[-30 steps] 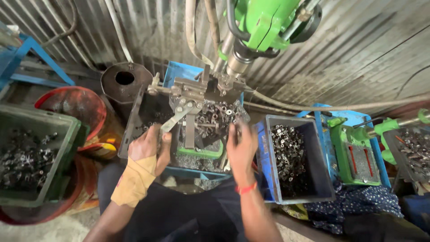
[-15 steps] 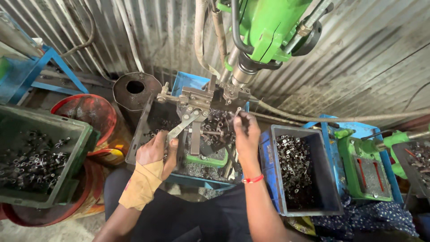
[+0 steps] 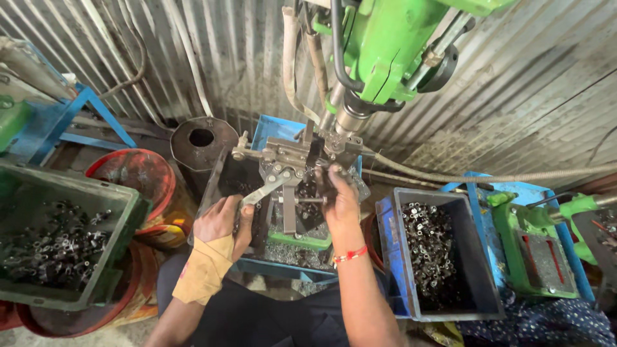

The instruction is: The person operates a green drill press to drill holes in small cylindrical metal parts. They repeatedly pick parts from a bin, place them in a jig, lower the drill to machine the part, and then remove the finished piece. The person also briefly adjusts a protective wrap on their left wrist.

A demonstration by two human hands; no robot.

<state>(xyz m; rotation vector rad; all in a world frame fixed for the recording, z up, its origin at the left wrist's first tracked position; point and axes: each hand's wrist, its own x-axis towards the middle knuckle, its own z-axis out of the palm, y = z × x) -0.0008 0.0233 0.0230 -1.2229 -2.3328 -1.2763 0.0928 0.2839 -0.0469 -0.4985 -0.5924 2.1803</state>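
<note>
Gripping the grey metal clamp lever [image 3: 260, 191] in a closed left hand [image 3: 222, 222], keep it steady. Right hand [image 3: 339, 196], fingers curled at the shiny metal fixture [image 3: 302, 160] at twelve o'clock; its hold is hidden.

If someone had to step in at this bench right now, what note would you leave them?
Left hand: closed on the clamp lever.
Right hand: fingers at the fixture under the green drill head; whether they hold a part cannot be told.
Blue bin of small metal parts sits to the right, green crate of similar parts to the left.
How many parts are done or left cannot be told.
</note>
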